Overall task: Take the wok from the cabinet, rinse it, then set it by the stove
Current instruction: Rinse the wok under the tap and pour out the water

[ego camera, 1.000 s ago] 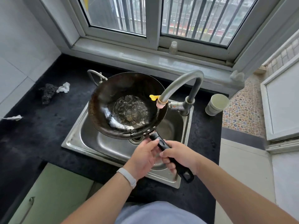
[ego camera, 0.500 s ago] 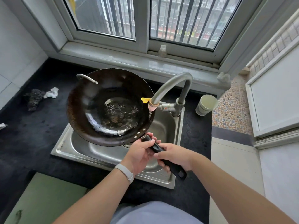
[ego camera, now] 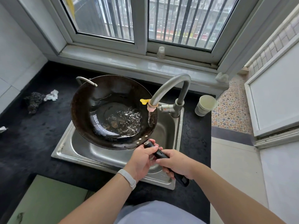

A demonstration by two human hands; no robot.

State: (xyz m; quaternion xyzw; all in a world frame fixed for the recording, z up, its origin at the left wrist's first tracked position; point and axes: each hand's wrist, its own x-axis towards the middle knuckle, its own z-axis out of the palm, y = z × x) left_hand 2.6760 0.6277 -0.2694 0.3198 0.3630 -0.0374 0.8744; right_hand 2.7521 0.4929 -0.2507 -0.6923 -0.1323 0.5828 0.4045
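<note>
Both the left hand (ego camera: 142,160) and right hand (ego camera: 176,164) are clamped on the handle of the dark round steel wok (ego camera: 113,112), held over the steel sink (ego camera: 168,135); rinsing seems underway under the grey faucet (ego camera: 169,88), stove unseen.

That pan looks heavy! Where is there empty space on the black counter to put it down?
The widest bare patch of black counter lies left of the sink, in front of the dark scrubber and crumpled tissue. Right of the sink it is tight: a narrow strip behind which the paper cup stands.
</note>
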